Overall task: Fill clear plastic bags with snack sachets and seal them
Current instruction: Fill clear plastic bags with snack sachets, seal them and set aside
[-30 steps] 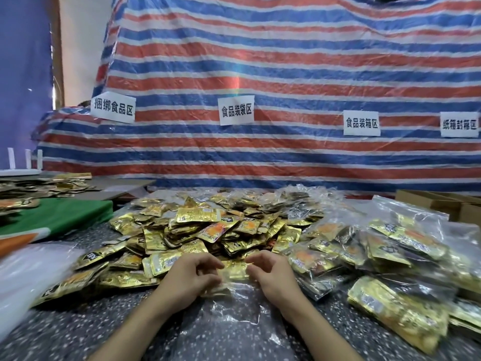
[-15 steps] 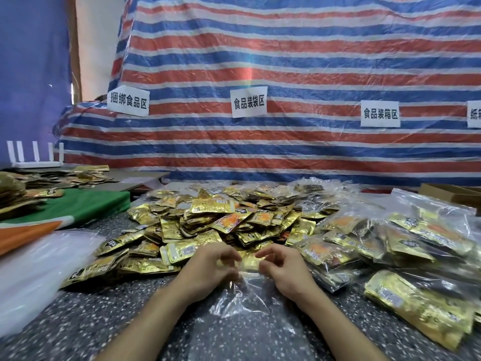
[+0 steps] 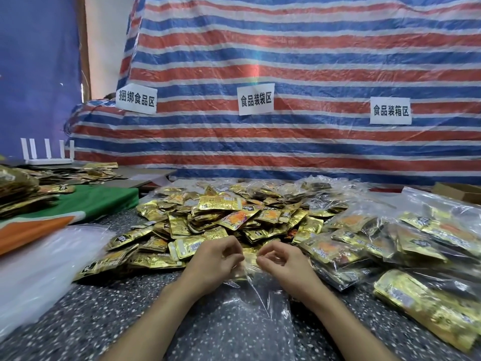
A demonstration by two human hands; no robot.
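An empty clear plastic bag (image 3: 250,308) lies flat on the speckled tabletop (image 3: 104,321) between a person's forearms, nearest the camera, its mouth toward the far side. The left hand (image 3: 214,261) and right hand (image 3: 285,260), close together with fingers curled against thumbs, each pinch the film at that mouth, apparently to part its two layers. The risk sits here: thin, clinging film may slip from the fingertips or stay stuck shut, and a hard tug could tear the edge. Just beyond, a loose heap of gold sachets (image 3: 221,217) could slide and bury the opening. Filled bags (image 3: 377,243) crowd the right, and a striped tarp (image 3: 286,61) hangs behind.
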